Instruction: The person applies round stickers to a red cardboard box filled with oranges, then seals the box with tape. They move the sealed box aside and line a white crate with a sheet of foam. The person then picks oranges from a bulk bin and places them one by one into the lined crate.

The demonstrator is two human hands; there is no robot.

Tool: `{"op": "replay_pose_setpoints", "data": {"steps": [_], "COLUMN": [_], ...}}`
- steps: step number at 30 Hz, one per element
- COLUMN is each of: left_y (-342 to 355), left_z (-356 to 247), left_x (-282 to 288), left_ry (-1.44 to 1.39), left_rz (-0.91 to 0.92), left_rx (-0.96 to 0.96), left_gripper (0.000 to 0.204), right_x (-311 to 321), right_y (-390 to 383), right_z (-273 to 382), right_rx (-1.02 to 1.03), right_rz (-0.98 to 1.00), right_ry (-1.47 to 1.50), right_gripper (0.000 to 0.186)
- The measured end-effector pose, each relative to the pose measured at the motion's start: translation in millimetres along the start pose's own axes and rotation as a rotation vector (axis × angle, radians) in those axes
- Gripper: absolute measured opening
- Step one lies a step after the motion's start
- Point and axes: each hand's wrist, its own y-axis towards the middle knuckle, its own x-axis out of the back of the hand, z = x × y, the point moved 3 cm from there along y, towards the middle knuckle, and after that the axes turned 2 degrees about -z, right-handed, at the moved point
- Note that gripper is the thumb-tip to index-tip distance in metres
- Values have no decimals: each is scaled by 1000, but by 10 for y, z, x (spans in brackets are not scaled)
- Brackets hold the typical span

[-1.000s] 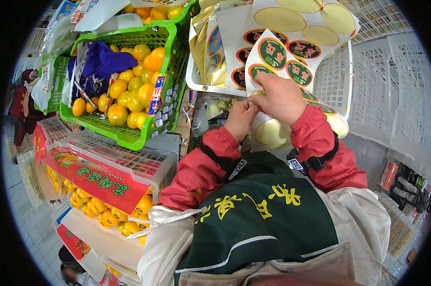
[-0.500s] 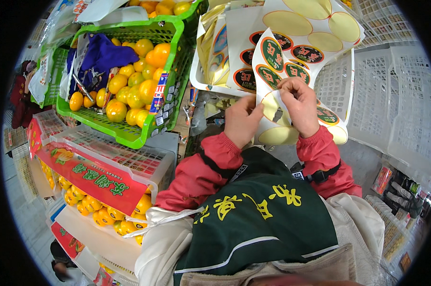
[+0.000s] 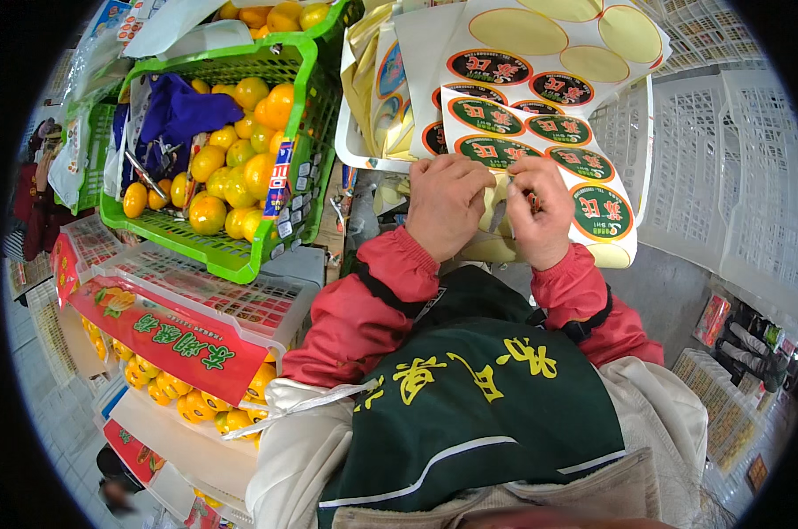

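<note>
My left hand (image 3: 447,207) is closed, fingertips pinched on the edge of a sheet of round green labels (image 3: 559,127). Beside it, my right hand (image 3: 540,216) has curled fingers gripping the same sheet near a bent, pale yellow piece with a small patch of colour. The sheet lies over more sheets with dark labels (image 3: 487,65), some with pale yellow oval backing showing, in a white plastic tray (image 3: 642,154). Both my forearms are in red sleeves with black straps, above my dark green apron.
A green basket (image 3: 256,264) of orange and yellow fruit holds a blue cloth (image 3: 183,119) at the left. Fruit boxes with red labels (image 3: 165,328) stand below it. White plastic crates (image 3: 725,176) are at the right. Another person in dark red (image 3: 37,185) shows at the far left.
The green label sheet has flattened from its raised, folded position. My left hand has moved from the middle up onto the sheet's left edge, and my right hand has shifted lower than half a second ago.
</note>
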Motion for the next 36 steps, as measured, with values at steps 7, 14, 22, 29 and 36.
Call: {"op": "replay_pose_setpoints", "data": {"steps": [7, 14, 22, 29, 36], "left_y": [73, -3, -68, -49, -62], "left_z": [39, 17, 69, 106, 81], "left_x": [-16, -69, -59, 48, 83], "left_ry": [-183, -162, -244, -174, -159], "left_rz": [130, 158, 189, 369, 426], "left_rx": [105, 176, 131, 27, -14], "left_gripper": [22, 15, 24, 112, 125], "right_x": [-42, 309, 311, 632, 1411], "right_y": [-66, 34, 55, 126, 363], "right_z": [2, -248, -361, -98, 541], "right_rx": [6, -306, -115, -31, 165], "right_rz": [197, 227, 364, 351, 506], "right_ry": [85, 204, 77, 84, 111], "right_gripper": [17, 30, 19, 11, 13]}}
